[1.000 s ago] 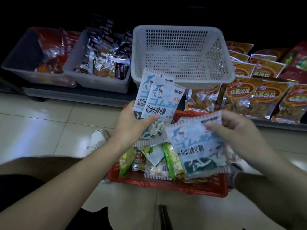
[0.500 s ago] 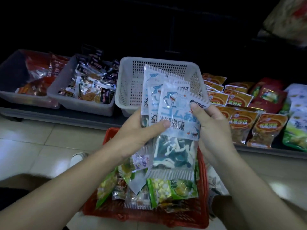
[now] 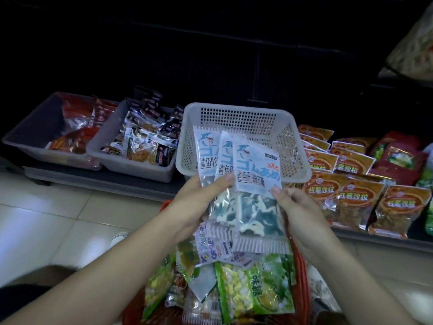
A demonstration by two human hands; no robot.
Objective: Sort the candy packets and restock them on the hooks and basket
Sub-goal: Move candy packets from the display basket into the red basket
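Here left hand (image 3: 194,207) and right hand (image 3: 302,214) grip shark-candy packets (image 3: 257,170) above the red basket (image 3: 301,266) holding green packets (image 3: 255,289)

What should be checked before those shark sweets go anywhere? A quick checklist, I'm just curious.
1. Secure hold: ok. The left hand grips three fanned shark packets, thumb across them.
2. Stack steadied: ok. The right hand pinches the front packet's right edge.
3. Same kind: ok. All three show the same shark print.
4. Room in the white basket: ok. No packets are visible inside it.
5. Hooks located: cannot tell. None show in this dark view.
6. Red basket sorted: not ok. Green packets and others lie mixed in it.
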